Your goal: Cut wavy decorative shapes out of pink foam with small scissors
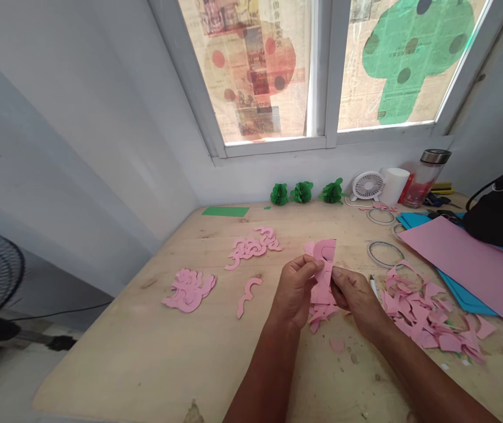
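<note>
Above the table [146,352], our left hand [295,282] and right hand [354,292] are pinching pink paper [322,282], seemingly separating it; we're likely needing gentle pulling next.

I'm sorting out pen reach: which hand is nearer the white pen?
Right. The right hand is just left of the white pen; the left hand is farther left, across the pink paper.

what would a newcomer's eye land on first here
The large green dotted shape on the right window pane would probably catch the eye first. Next come the left hand and right hand, holding pink paper over the table, pink scraps heaped to their right. Three green paper figures also stand out, in a row at the table's back.
</note>
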Action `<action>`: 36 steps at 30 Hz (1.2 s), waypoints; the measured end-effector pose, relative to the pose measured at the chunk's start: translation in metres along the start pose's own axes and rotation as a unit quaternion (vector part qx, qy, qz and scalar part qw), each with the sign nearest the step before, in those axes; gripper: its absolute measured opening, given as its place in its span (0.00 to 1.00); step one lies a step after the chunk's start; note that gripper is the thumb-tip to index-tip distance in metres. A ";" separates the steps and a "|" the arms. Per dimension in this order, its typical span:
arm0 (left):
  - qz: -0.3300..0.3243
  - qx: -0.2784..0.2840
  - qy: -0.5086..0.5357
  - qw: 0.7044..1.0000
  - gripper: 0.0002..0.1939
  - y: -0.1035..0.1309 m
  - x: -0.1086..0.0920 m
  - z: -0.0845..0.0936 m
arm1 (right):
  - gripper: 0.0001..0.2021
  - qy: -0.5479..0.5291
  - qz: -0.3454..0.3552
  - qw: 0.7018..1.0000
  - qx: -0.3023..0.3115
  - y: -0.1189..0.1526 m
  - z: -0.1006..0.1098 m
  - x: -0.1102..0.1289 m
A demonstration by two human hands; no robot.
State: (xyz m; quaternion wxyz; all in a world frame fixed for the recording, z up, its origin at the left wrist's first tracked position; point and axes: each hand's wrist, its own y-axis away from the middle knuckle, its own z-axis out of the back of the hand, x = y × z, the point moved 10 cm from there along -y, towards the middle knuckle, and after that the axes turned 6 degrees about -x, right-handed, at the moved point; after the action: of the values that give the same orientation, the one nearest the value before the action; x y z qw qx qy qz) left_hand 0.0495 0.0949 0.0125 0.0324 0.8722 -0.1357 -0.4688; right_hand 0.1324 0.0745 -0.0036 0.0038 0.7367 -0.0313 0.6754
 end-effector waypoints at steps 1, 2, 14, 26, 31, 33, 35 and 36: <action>-0.007 -0.005 -0.011 1.000 0.11 0.000 -0.001 0.001 | 0.20 0.001 0.002 1.000 -0.002 0.000 0.000 0.000; -0.013 -0.009 -0.024 1.000 0.11 0.000 -0.001 0.003 | 0.20 0.003 0.004 1.000 -0.003 -0.001 0.001 -0.001; -0.108 -0.051 -0.080 0.990 0.09 0.003 -0.024 0.009 | 0.20 0.007 -0.012 1.000 -0.005 -0.001 0.001 -0.004; -0.120 -0.077 -0.085 0.986 0.08 0.004 -0.027 0.013 | 0.20 0.009 -0.016 1.000 -0.001 -0.001 0.000 -0.003; -0.129 -0.084 -0.100 0.983 0.07 0.005 -0.028 0.012 | 0.19 0.001 -0.011 1.000 0.000 -0.001 0.000 -0.003; -0.134 -0.085 -0.104 0.982 0.07 0.006 -0.028 0.012 | 0.19 -0.001 -0.008 1.000 -0.002 -0.001 0.001 -0.004; -0.137 -0.086 -0.106 0.981 0.06 0.006 -0.028 0.012 | 0.19 -0.001 -0.006 1.000 -0.004 -0.002 0.001 -0.004; -0.138 -0.088 -0.106 0.981 0.07 0.006 -0.028 0.012 | 0.18 0.000 -0.006 1.000 -0.004 -0.002 0.002 -0.005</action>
State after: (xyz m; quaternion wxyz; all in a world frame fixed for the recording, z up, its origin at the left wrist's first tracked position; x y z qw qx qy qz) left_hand 0.0238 0.0972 0.0297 0.0292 0.8215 0.0253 -0.5690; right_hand 0.1338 0.0767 -0.0083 0.0112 0.7370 -0.0298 0.6751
